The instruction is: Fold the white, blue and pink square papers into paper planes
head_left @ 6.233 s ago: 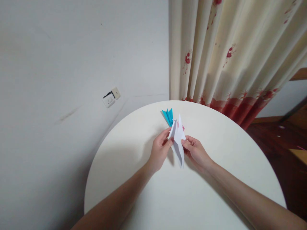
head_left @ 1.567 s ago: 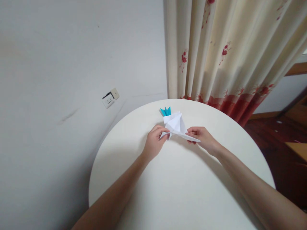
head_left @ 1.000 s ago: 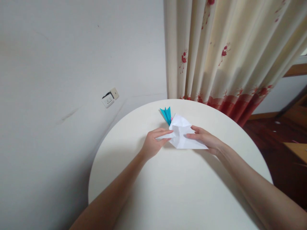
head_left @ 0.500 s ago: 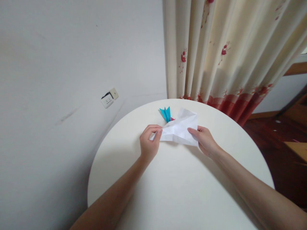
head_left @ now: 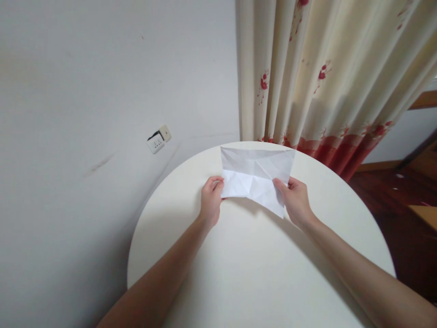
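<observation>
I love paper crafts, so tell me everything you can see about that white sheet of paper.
The white sheet of paper is thin, opened out almost flat and crossed by many fold creases. It is held above the round table, tilted toward the camera. The left hand pinches its left edge; the right hand grips its lower right edge.

The creased paper [head_left: 255, 178] was white, the round table [head_left: 259, 273] was cream, and the beige curtain [head_left: 327, 77] carried red flower prints and a red hem.

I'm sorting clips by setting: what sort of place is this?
Likely a room in a home: a cream floral curtain, a round white table, a white wall socket, and dark wooden floor.
</observation>
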`<state>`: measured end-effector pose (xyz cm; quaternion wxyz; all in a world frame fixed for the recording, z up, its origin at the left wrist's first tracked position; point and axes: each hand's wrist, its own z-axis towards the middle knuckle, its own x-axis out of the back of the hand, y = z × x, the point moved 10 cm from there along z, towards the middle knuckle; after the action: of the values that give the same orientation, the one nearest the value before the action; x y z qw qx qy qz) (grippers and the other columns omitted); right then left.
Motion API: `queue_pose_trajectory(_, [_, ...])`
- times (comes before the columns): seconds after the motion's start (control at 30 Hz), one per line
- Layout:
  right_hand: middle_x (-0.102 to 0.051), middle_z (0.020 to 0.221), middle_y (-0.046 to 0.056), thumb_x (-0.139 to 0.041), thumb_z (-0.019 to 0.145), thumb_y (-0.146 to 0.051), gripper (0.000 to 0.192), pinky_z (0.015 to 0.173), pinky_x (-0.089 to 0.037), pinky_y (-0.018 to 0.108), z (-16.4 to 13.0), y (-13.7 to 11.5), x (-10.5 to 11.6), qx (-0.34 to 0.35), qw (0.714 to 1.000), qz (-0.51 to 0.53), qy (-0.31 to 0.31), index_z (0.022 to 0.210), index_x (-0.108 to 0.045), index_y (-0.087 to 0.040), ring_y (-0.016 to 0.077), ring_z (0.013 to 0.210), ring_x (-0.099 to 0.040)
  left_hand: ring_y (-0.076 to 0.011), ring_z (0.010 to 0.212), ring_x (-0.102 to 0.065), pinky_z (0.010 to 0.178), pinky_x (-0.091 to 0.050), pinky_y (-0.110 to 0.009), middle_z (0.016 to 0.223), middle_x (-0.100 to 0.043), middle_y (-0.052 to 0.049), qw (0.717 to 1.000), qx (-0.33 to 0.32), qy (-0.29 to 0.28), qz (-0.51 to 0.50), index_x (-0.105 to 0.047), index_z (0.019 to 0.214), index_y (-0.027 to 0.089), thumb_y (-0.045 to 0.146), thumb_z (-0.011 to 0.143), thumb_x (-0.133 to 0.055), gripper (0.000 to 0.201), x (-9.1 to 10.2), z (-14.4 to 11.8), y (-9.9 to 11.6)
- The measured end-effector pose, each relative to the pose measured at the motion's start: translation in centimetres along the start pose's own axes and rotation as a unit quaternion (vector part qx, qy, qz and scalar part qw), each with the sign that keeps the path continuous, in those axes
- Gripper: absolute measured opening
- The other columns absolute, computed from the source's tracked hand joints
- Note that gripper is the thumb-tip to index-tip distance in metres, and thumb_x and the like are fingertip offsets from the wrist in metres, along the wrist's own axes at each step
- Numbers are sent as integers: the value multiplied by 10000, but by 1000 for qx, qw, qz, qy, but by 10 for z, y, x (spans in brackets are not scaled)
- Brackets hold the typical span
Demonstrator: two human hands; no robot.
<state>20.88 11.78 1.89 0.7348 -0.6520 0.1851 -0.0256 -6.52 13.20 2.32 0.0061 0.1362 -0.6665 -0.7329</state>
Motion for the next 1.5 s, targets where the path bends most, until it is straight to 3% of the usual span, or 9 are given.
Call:
queue_pose_trajectory(0.37, [-737, 796, 82, -670, 797, -327, 146, 594, -532, 314, 5, 25, -2, -143, 984, 107, -19, 802, -670, -181, 223, 705, -673, -216, 1134, -619, 1078, -411, -375, 1242, -669, -114, 975, 58, -211, -40, -463, 1437, 159, 183, 660, -827, 859, -26, -4, 7])
queue_pose_trajectory(0.6, [-724, 793, 72, -659, 817, -519, 355, 514, -428, 224, -2, 20, -19, -133, 981, 91, -106, 857, -675, -167, 143, 617, -607, -261, 1084, -660, 1018, -481, -451, 1220, -679, -140, 996, -57, -21, 65, -546, 1374, 157, 281, 773, -728, 640, 45, 20, 57])
queue_pose_trajectory(0.7, [-726, 798, 83, -656, 799, -565, 410, 510, -411, 220, -4, 17, -19, -140, 980, 90, -108, 830, -679, -157, 132, 598, -591, -260, 1201, -598, 1109, -399, -433, 1288, -648, -101, 923, -222, 138, 284, -657, 1256, 190, 246, 786, -685, 474, 96, 9, 132])
queue_pose_trajectory(0.83, [-722, 773, 79, -671, 763, -601, 448, 500, -398, 226, -3, 13, -19, -126, 981, 93, -115, 799, -683, -155, 134, 583, -584, -242, 1267, -531, 1148, -348, -452, 1315, -635, -40, 779, -369, 70, 501, -673, 1235, 230, 161, 854, -501, 424, 85, -10, 187])
queue_pose_trajectory(1.0, [-725, 772, 85, -653, 758, -632, 496, 508, -404, 227, -7, 8, -22, -109, 982, 71, -136, 803, -696, -141, 133, 573, -589, -263, 1220, -540, 1046, -441, -468, 1307, -643, 1, 710, -254, -143, 641, -661, 1255, 295, 72, 831, -397, 547, 56, -23, 108])
queue_pose_trajectory(1.17, [-716, 741, 74, -679, 727, -631, 503, 503, -405, 227, -10, 11, -25, -117, 980, 41, -153, 799, -695, -134, 131, 560, -592, -253, 1284, -517, 1085, -407, -408, 1450, -521, -14, 742, -137, -335, 564, -549, 1373, 330, 348, 876, -573, 498, 33, -56, 23])
queue_pose_trajectory(1.27, [-710, 735, 73, -678, 723, -638, 517, 504, -405, 225, -10, 13, -26, -110, 980, 39, -162, 800, -692, -127, 128, 562, -590, -252, 1318, -491, 1126, -347, -436, 1433, -537, -74, 792, -141, -219, 552, -527, 1401, 279, 453, 963, -406, 486, 45, -40, 23])
queue_pose_trajectory(1.37, [-708, 738, 77, -666, 731, -641, 523, 507, -405, 227, -10, 12, -27, -100, 981, 34, -165, 800, -686, -123, 130, 564, -590, -394, 1440, -274, 1113, -217, -656, 1549, -364, -140, 723, -67, -20, 687, -457, 1456, 257, 493, 959, -390, 554, 90, -13, 13])
queue_pose_trajectory(1.5, [-698, 721, 74, -631, 748, -646, 517, 494, -390, 234, -6, 9, -25, -70, 986, 8, -152, 785, -675, -133, 139, 555, -578, -440, 1463, -161, 1091, -146, -714, 1613, -222, -97, 664, -36, -44, 745, -326, 1509, 360, 569, 953, -350, 595, 108, 14, -18])
